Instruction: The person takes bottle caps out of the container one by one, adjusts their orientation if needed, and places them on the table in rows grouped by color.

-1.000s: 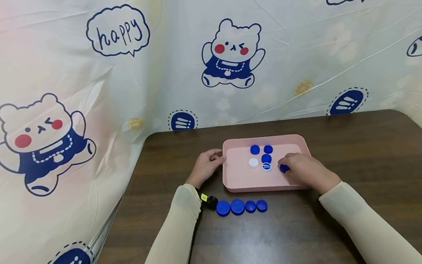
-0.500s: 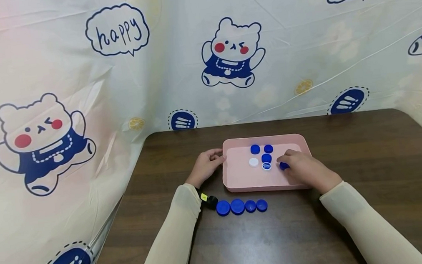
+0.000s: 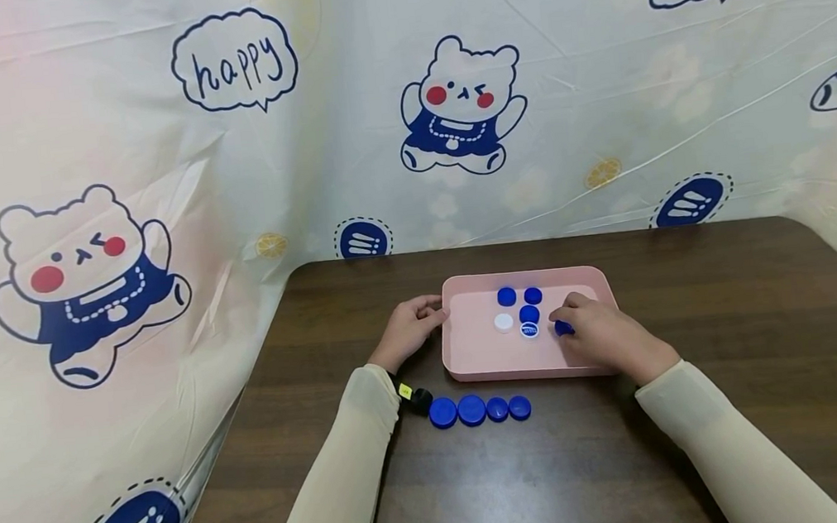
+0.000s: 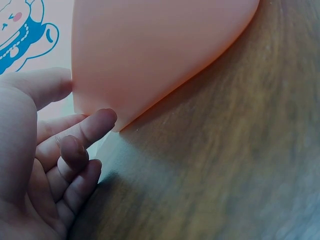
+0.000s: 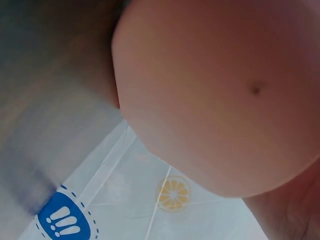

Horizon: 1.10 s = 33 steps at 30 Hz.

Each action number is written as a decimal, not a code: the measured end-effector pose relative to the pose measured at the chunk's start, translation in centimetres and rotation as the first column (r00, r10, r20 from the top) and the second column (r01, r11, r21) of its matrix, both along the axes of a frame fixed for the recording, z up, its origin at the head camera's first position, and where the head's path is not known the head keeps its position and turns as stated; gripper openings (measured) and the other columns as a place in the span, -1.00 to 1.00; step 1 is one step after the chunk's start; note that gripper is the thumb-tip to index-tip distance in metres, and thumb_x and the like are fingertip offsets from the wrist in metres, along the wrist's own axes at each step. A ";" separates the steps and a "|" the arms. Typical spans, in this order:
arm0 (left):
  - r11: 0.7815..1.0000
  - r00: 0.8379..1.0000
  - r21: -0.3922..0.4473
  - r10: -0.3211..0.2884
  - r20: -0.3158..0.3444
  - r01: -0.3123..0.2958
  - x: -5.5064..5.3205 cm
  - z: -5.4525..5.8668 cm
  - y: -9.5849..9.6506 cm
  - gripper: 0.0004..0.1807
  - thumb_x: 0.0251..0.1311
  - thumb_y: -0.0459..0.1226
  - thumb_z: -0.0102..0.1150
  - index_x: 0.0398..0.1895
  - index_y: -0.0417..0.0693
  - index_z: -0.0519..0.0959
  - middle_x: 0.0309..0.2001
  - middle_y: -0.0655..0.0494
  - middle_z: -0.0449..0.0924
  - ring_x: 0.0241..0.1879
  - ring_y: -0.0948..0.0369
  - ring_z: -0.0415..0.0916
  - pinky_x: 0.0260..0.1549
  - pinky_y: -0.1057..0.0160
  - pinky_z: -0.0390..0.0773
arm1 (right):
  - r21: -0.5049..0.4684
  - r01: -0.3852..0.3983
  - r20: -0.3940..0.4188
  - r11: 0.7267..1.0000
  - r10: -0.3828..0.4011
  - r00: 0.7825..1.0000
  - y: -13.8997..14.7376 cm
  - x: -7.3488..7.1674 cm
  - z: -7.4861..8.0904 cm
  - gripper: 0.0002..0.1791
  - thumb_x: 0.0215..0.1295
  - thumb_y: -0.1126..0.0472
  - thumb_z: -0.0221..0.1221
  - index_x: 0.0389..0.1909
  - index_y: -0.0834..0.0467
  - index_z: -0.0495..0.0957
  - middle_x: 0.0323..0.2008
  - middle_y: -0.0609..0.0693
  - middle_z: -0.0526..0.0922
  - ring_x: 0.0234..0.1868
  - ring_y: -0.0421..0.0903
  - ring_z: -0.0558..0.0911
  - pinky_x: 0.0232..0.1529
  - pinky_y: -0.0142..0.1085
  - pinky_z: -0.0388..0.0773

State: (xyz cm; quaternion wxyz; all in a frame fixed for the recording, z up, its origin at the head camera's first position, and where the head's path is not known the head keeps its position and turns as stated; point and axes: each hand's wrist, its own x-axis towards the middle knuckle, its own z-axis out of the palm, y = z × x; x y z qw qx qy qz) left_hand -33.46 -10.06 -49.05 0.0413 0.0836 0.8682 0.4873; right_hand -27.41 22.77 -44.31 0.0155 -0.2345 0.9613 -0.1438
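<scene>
My R hand (image 3: pixel 608 338) pinches 1 blue cap (image 3: pixel 563 328) in pink tray (image 3: pixel 483 360), R half; 4-cap row (image 3: pixel 474 410), running L-R, lies L & nearer me. L hand (image 3: pixel 406 332), fingers loose, touches tray's L wall.

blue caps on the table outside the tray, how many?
4, in a row in front of the pink tray: leftmost cap, second cap, third cap, rightmost cap. The left sleeve could hide another.

The backdrop (image 3: pixel 354 126) reads "happy", plus probably 1 clipped "happy".
</scene>
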 end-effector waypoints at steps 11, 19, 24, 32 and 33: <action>1.000 1.000 0.003 0.001 -0.004 -0.001 0.0 -0.2 0.1 -0.53 0.25 -0.04 0.25 0.16 -0.04 0.58 -0.42 0.08 0.59 -0.39 0.11 0.47 -0.39 0.18 0.46 | 0.001 -0.009 -0.009 1.000 0.009 1.000 -0.1 0.2 0.0 -0.63 0.26 0.23 0.27 0.07 0.24 0.62 -0.12 0.11 0.57 -0.20 -0.02 0.55 -0.06 -0.06 0.55; 1.000 1.000 0.008 0.004 -0.005 -0.004 -0.2 -0.2 0.1 -0.55 0.24 -0.01 0.25 0.14 0.00 0.59 -0.39 0.11 0.60 -0.38 0.13 0.49 -0.38 0.19 0.48 | 0.023 -0.011 -0.027 1.000 0.011 1.000 -0.3 0.5 0.6 -0.60 0.24 0.20 0.29 0.08 0.23 0.61 -0.11 0.11 0.59 -0.16 0.01 0.58 -0.03 -0.03 0.55; 1.000 1.000 -0.004 0.011 -0.007 -0.011 -0.3 -0.2 0.1 -0.55 0.24 -0.01 0.25 0.14 0.02 0.59 -0.39 0.11 0.60 -0.38 0.13 0.49 -0.38 0.19 0.48 | 0.024 -0.019 -0.026 1.000 0.019 0.999 -0.4 0.7 1.0 -0.61 0.24 0.23 0.28 0.08 0.25 0.61 -0.10 0.13 0.59 -0.14 0.03 0.58 -0.01 -0.02 0.53; 1.000 1.000 -0.005 0.015 0.006 -0.015 -0.2 -0.1 0.1 -0.54 0.24 -0.01 0.25 0.14 0.01 0.58 -0.39 0.10 0.60 -0.37 0.11 0.49 -0.37 0.17 0.48 | 0.025 -0.032 -0.028 0.999 0.032 0.999 -0.6 1.1 1.6 -0.61 0.22 0.26 0.29 0.08 0.26 0.60 -0.09 0.15 0.60 -0.08 0.08 0.59 0.02 0.00 0.51; 1.000 1.000 -0.005 0.015 0.008 -0.015 -0.2 -0.1 0.1 -0.54 0.24 -0.01 0.25 0.15 0.00 0.58 -0.40 0.10 0.60 -0.37 0.11 0.49 -0.37 0.17 0.48 | 0.025 -0.031 -0.026 0.999 0.032 0.999 -0.6 1.2 1.7 -0.61 0.21 0.26 0.29 0.08 0.25 0.61 -0.08 0.15 0.60 -0.07 0.09 0.60 0.02 0.00 0.51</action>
